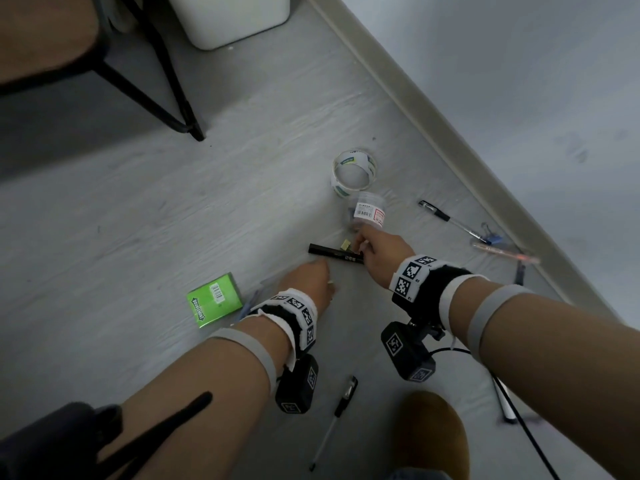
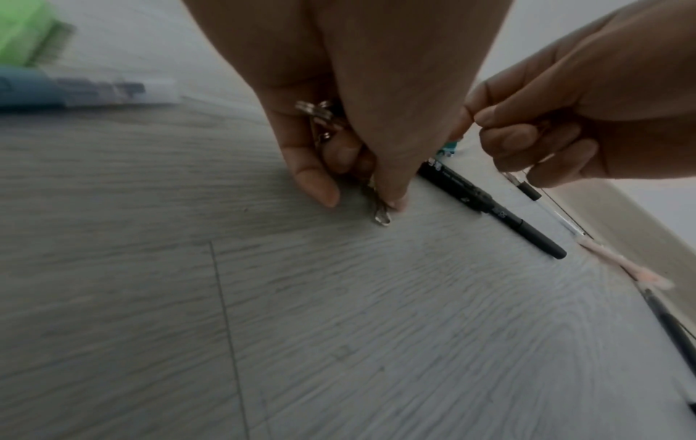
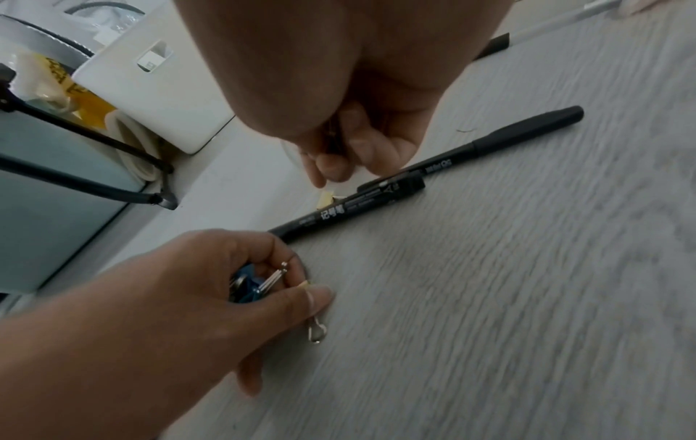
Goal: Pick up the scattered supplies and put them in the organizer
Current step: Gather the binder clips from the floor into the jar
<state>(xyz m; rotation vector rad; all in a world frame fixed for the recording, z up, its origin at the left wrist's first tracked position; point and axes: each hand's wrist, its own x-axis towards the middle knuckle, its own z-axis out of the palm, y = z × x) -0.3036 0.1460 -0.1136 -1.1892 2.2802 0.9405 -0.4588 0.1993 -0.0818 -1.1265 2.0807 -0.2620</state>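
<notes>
Right now both hands are down at the grey floor point(image 1: 173, 209), either side of the black marker point(image 1: 335, 253). That marker lies crosswise in front of the person, its long axis running left to right, one end just under the right hand point(image 1: 379, 252) and the other just past the left hand point(image 1: 308, 280); the right is the nearer.

The left hand's curled fingers pinch a cluster of binder clips point(image 3: 260, 285), blue among them, with one wire handle point(image 2: 382, 215) poking out onto the floor. The right hand's fingers are curled tight, but whether they hold anything I cannot tell.

Counting what's loose: one marker, one tape roll point(image 1: 354, 172), one clear jar point(image 1: 369, 211), one green gum pack point(image 1: 214, 299), two ballpoint pens point(image 1: 450, 219) point(image 1: 334, 420), and one blue clip point(image 1: 493, 237) by the skirting. No organizer is plainly identifiable.
</notes>
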